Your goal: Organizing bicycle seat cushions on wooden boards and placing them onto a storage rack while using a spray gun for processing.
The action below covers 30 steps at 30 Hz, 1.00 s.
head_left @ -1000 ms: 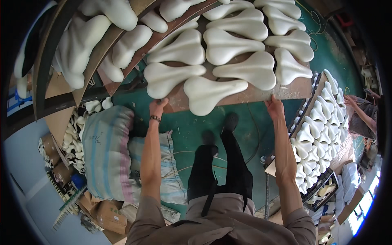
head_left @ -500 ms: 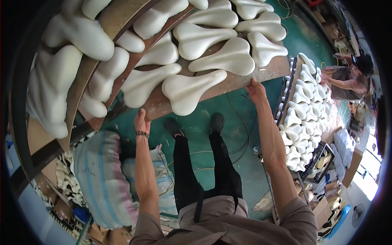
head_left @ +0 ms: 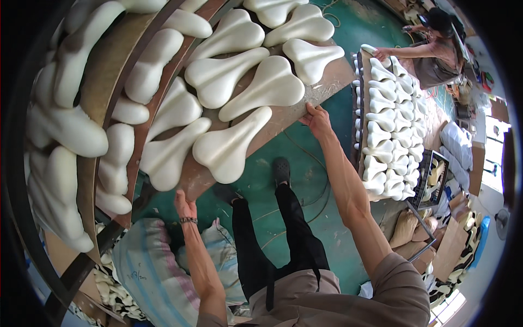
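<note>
A brown board (head_left: 193, 177) bears several white foam bicycle-saddle pads (head_left: 234, 144), laid close together with their narrow noses mostly pointing up and right. My left hand (head_left: 185, 208), a beaded bracelet at its wrist, is closed on the board's near left corner. Farther right, my right hand (head_left: 316, 121) grips the near edge by the right end, with the fingers partly hidden beneath. The board slants up to the right. Its left part lies beside a rack (head_left: 117, 71), whose other boards carry more white pads (head_left: 52, 191).
A second load of white pads (head_left: 381, 131) stands at the right, where a co-worker (head_left: 436, 54) reaches onto it. Striped woven sacks (head_left: 150, 267) lie at lower left. A black crate (head_left: 433, 177) stands at right. A cable (head_left: 305, 147) crosses the green floor (head_left: 278, 218).
My view has turned, and the board with my hands has swung to a steeper slant, leftward in view. Both hands keep their hold. The co-worker's arm now stretches over the right-hand pads.
</note>
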Available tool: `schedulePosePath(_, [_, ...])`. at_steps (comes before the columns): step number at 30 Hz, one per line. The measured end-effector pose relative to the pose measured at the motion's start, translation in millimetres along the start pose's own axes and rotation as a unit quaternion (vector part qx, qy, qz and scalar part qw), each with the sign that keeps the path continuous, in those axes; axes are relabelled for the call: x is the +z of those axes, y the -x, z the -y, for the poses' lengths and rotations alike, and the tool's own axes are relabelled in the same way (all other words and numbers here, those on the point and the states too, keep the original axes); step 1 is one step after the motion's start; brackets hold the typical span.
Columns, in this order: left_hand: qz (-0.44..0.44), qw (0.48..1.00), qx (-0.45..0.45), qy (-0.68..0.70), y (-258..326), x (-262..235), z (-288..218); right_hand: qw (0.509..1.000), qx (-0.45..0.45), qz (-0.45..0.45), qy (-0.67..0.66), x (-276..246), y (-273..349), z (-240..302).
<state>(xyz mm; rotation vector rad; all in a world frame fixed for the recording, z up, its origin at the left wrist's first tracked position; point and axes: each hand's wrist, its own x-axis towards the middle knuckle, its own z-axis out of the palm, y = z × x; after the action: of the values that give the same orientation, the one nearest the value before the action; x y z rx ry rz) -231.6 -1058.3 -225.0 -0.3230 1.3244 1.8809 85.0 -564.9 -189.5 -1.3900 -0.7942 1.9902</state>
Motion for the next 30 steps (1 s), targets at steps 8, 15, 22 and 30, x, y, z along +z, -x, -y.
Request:
schedulePosePath(8, [0.016, 0.996, -0.071, 0.053, 69.5, 43.0, 84.1, 0.981, -0.133, -0.134, 0.05, -34.5, 35.9, 10.7])
schedulePosePath(15, [0.075, 0.984, -0.161, -0.01, 75.8, 53.7, 75.6, 0.95, 0.003, -0.243, 0.198, -120.0, 202.8, -130.0])
schedulePosePath(22, [0.193, 0.934, -0.27, -0.132, 68.1, 52.2, 41.1, 0.91, 0.279, -0.305, 0.039, -116.9, 467.3, -356.4])
schedulePosePath(30, [0.261, 0.906, -0.307, -0.129, 77.8, 61.1, 24.4, 0.869, 0.248, -0.428, 0.027, -47.0, 618.7, -452.7])
